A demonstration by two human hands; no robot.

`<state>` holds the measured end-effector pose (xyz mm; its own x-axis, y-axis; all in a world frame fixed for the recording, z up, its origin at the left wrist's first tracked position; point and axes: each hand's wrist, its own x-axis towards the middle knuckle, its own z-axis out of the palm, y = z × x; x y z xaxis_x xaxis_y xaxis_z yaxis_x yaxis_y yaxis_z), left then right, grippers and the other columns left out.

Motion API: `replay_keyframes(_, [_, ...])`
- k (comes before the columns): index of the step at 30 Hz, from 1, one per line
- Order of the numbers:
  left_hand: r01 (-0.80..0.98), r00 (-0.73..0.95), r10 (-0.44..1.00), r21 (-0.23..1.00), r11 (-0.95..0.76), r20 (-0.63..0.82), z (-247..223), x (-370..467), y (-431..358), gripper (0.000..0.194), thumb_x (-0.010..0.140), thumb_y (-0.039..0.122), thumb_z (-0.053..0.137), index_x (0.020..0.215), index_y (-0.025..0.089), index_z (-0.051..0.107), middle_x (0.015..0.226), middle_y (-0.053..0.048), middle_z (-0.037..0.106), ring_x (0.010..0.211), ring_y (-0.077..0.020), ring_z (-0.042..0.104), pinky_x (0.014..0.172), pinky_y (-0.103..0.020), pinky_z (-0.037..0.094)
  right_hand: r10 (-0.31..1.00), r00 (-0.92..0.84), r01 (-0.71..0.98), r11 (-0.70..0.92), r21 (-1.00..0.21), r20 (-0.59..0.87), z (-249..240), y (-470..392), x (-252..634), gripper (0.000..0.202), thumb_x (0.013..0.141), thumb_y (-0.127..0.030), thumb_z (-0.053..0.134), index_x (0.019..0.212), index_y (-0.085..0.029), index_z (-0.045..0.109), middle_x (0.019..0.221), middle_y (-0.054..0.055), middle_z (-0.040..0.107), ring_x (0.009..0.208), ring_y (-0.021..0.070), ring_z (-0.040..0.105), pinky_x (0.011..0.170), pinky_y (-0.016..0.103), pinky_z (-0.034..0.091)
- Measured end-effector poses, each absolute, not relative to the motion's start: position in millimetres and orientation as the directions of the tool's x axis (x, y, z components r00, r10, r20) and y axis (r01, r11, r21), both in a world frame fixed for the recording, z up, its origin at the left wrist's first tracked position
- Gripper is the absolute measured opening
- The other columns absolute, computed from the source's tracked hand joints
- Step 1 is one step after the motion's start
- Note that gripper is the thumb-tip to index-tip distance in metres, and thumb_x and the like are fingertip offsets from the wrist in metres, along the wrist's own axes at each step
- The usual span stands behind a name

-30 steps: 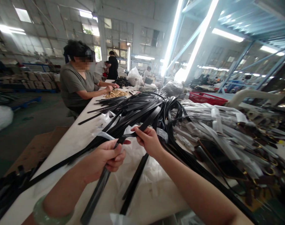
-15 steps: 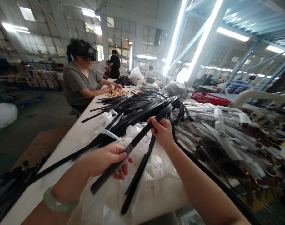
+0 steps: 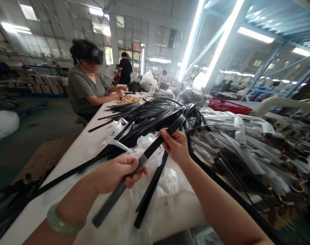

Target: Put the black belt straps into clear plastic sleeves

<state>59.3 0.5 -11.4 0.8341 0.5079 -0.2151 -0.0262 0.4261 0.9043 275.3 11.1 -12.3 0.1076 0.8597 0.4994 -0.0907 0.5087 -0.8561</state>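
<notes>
My left hand point(image 3: 128, 170) is closed around the near part of a long flat black strap point(image 3: 153, 147), its thumb on top and its fingers beneath. From under that hand to the near tip, the strap looks greyer, as if inside a thin translucent sleeve point(image 3: 110, 203). My right hand point(image 3: 175, 144) pinches the same strap farther up, with the thumb on top. Beyond it the strap bends back into a large heap of black straps point(image 3: 144, 122). Two loose strap ends point(image 3: 152, 189) hang below my right hand, over crumpled clear plastic point(image 3: 170, 180).
On the left side of the white table point(image 3: 65, 163), a co-worker point(image 3: 87, 85) handles small gold pieces point(image 3: 128, 99). To the right lie plastic-wrapped straps point(image 3: 228, 136) with metal fittings, and a red basket point(image 3: 228, 106) behind. More black straps point(image 3: 14, 204) hang at the lower left.
My left hand has moved slightly up and right along the strap. The greyer section now reaches farther up, and its near tip sits lower. My right hand has barely shifted.
</notes>
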Motion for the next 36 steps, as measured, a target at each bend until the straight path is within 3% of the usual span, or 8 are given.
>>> replay_keyframes(5, [-0.030, 0.858, 0.443, 0.837, 0.547, -0.259, -3, 55, -2, 0.030, 0.088, 0.036, 0.056, 0.091, 0.007, 0.063, 0.064, 0.002, 0.039, 0.051, -0.0039, 0.025, 0.046, -0.015, 0.022, 0.847, -0.009, -0.045, 0.531, -0.846, 0.532, -7, 10, 283, 0.028, 0.083, -0.040, 0.064, 0.078, -0.013, 0.067, 0.043, -0.005, 0.046, 0.032, 0.0044, 0.037, 0.032, 0.017, 0.021])
replay_keyframes(11, [-0.059, 0.841, 0.467, 0.811, 0.582, -0.274, -10, 66, -5, 0.027, 0.089, 0.035, 0.055, 0.084, 0.009, 0.061, 0.062, 0.004, 0.035, 0.050, -0.0038, 0.022, 0.045, -0.015, 0.020, 0.864, -0.195, -0.065, 0.461, -0.885, 0.464, -19, -2, 258, 0.029, 0.082, -0.041, 0.065, 0.080, -0.012, 0.068, 0.045, -0.004, 0.048, 0.034, 0.0045, 0.037, 0.032, 0.018, 0.021])
replay_keyframes(14, [-0.089, 0.827, 0.498, 0.814, 0.574, -0.261, -11, 67, -5, 0.026, 0.090, 0.034, 0.054, 0.082, 0.010, 0.060, 0.062, 0.004, 0.034, 0.049, -0.0035, 0.020, 0.044, -0.014, 0.019, 0.887, -0.256, -0.151, 0.357, -0.922, 0.385, -19, -3, 253, 0.030, 0.079, -0.041, 0.068, 0.080, -0.012, 0.070, 0.044, -0.006, 0.041, 0.036, 0.0036, 0.031, 0.034, 0.018, 0.018])
replay_keyframes(17, [-0.039, 0.839, 0.467, 0.824, 0.565, -0.280, -11, 66, -5, 0.027, 0.090, 0.034, 0.053, 0.083, 0.009, 0.060, 0.060, 0.004, 0.035, 0.049, -0.0038, 0.021, 0.044, -0.015, 0.019, 0.935, -0.141, -0.357, 0.258, -0.898, 0.325, -14, 7, 262, 0.029, 0.078, -0.042, 0.068, 0.082, -0.013, 0.071, 0.045, -0.009, 0.032, 0.036, 0.0022, 0.022, 0.034, 0.018, 0.012])
replay_keyframes(20, [-0.020, 0.838, 0.461, 0.828, 0.561, -0.292, -13, 68, -6, 0.026, 0.089, 0.034, 0.054, 0.084, 0.009, 0.060, 0.060, 0.004, 0.036, 0.049, -0.0040, 0.022, 0.044, -0.015, 0.020, 0.944, 0.079, -0.448, 0.321, -0.835, 0.320, -10, 17, 272, 0.025, 0.078, -0.041, 0.070, 0.077, -0.015, 0.069, 0.046, -0.009, 0.034, 0.035, 0.0021, 0.021, 0.033, 0.017, 0.011])
replay_keyframes(28, [-0.099, 0.827, 0.514, 0.840, 0.533, -0.229, -14, 70, -5, 0.026, 0.090, 0.033, 0.054, 0.088, 0.008, 0.062, 0.061, 0.003, 0.038, 0.050, -0.0040, 0.024, 0.045, -0.016, 0.020, 0.876, 0.021, -0.044, 0.482, -0.875, 0.481, -18, 13, 267, 0.028, 0.085, -0.041, 0.062, 0.078, -0.014, 0.069, 0.046, -0.006, 0.041, 0.039, 0.0046, 0.036, 0.036, 0.017, 0.021])
replay_keyframes(32, [-0.062, 0.813, 0.517, 0.844, 0.533, -0.267, -14, 70, -5, 0.028, 0.088, 0.036, 0.056, 0.086, 0.009, 0.061, 0.060, 0.003, 0.039, 0.049, -0.0037, 0.023, 0.045, -0.016, 0.019, 0.874, 0.172, -0.120, 0.477, -0.870, 0.455, -12, 18, 282, 0.028, 0.080, -0.044, 0.067, 0.080, -0.016, 0.066, 0.050, -0.006, 0.043, 0.039, 0.0046, 0.035, 0.034, 0.017, 0.022])
replay_keyframes(36, [-0.057, 0.798, 0.526, 0.834, 0.550, -0.292, -15, 73, -8, 0.028, 0.085, 0.037, 0.061, 0.084, 0.009, 0.061, 0.058, 0.003, 0.039, 0.048, -0.0037, 0.022, 0.044, -0.016, 0.019, 0.883, -0.053, -0.031, 0.465, -0.885, 0.466, -12, 16, 280, 0.025, 0.081, -0.041, 0.065, 0.078, -0.017, 0.066, 0.050, -0.005, 0.045, 0.038, 0.0056, 0.038, 0.034, 0.018, 0.026])
